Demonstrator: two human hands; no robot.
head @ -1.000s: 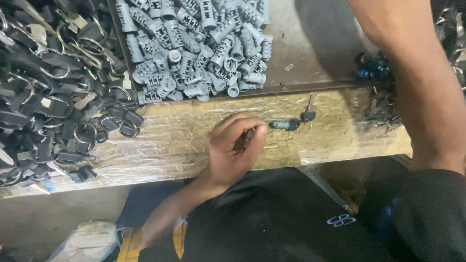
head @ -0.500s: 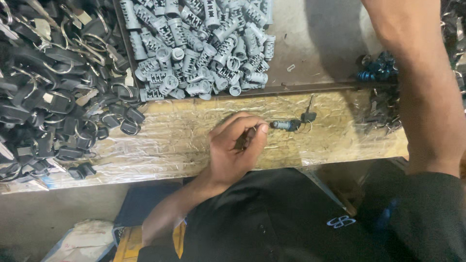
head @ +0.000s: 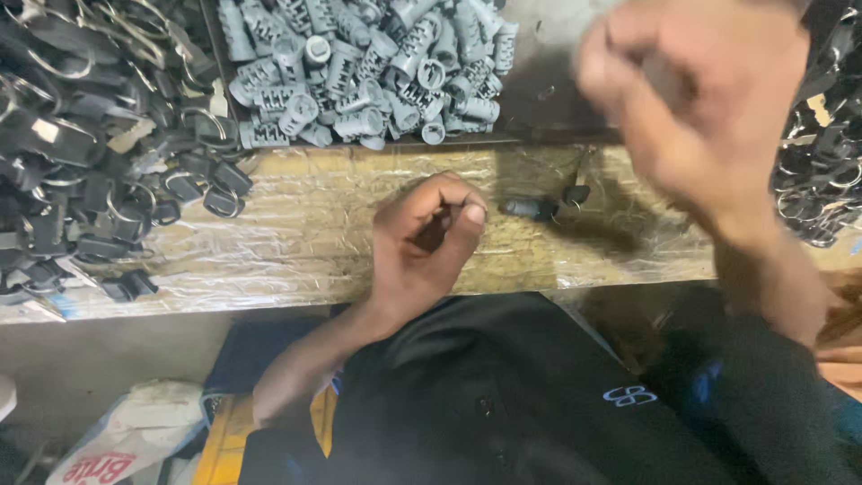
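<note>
My left hand [head: 417, 247] rests on a wooden board [head: 296, 238] wrapped in clear film. Its fingers are curled around a small dark part [head: 435, 230]. Just right of it on the board lies a small dark cylinder [head: 530, 208] with a key-like piece [head: 575, 192] at its end. My right hand [head: 709, 117] hovers above the board's right side. It is blurred and its fingers are bent, and I cannot make out whether anything is in it.
A dark tray [head: 548, 99] behind the board holds several grey ribbed plastic cylinders [head: 359, 72]. Heaps of black clips with metal rings lie at the left [head: 81, 135] and the right [head: 822, 171]. A white bag [head: 126, 440] lies on the floor below.
My right arm, stretched away to the upper right before, has drawn back so the hand is now over the board. My left hand has stayed put.
</note>
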